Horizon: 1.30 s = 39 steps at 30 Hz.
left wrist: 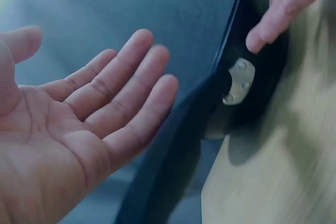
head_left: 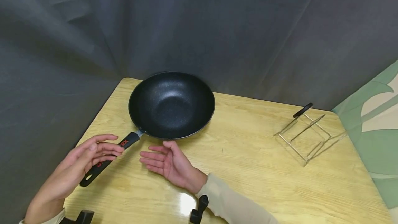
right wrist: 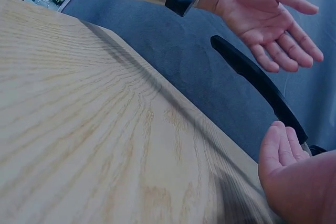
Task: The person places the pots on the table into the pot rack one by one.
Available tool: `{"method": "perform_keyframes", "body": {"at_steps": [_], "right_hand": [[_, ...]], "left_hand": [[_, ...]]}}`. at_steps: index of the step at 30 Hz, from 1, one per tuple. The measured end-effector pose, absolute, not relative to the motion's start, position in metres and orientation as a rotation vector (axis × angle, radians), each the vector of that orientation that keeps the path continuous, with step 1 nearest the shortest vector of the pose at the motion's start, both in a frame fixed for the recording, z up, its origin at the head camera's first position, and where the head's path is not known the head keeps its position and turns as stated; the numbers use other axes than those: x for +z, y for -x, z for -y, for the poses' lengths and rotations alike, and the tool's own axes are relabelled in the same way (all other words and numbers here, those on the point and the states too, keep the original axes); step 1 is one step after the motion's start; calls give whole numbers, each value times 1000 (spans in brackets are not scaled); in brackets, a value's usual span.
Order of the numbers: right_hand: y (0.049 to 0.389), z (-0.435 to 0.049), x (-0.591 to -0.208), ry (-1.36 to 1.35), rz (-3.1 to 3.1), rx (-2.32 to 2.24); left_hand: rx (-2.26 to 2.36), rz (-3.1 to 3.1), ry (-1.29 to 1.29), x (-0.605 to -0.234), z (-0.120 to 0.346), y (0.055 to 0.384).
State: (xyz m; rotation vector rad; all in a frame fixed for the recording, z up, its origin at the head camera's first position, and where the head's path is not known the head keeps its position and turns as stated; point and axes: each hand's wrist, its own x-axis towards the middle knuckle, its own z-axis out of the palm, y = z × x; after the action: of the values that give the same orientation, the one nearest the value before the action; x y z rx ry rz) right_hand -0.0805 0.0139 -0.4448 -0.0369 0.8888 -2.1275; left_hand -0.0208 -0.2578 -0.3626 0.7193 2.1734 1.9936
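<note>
At the left, the left hand (head_left: pixel 74 167) hovers above the pan's handle (head_left: pixel 133 137), just beside it but apart; its grip is spread, the fingers slightly bent and holding nothing. The handle, black with red lettering and a hole at its end, slants toward the near left. Next comes the pan (head_left: pixel 172 106), dark and speckled inside, at the far left corner of the worktop (head_left: pixel 242 182), close to the grey curtain (head_left: pixel 199 27). In front of it is the right hand (head_left: pixel 171 165), palm turned toward the handle, its grip also spread and holding nothing; whether the thumb touches the rim, I cannot tell. Well apart, at the far right of the worktop, stands a wire rack (head_left: pixel 308 128) with a black bar (head_left: pixel 303 110). Rightmost is a green patterned panel (head_left: pixel 382 155).
</note>
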Motion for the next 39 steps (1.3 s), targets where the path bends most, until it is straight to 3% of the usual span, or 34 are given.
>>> {"method": "perform_keyframes", "body": {"at_steps": [21, 29, 39], "right_hand": [[83, -1, -445, 31, -897, -2139], [82, 8, -448, 37, -877, -2157], [88, 19, -447, 3, -861, -2170]], "left_hand": [[1883, -2462, -598, -365, 273, 15], [1724, -2611, -382, -376, 278, 13], [1732, -2347, -126, -381, 290, 22]]}}
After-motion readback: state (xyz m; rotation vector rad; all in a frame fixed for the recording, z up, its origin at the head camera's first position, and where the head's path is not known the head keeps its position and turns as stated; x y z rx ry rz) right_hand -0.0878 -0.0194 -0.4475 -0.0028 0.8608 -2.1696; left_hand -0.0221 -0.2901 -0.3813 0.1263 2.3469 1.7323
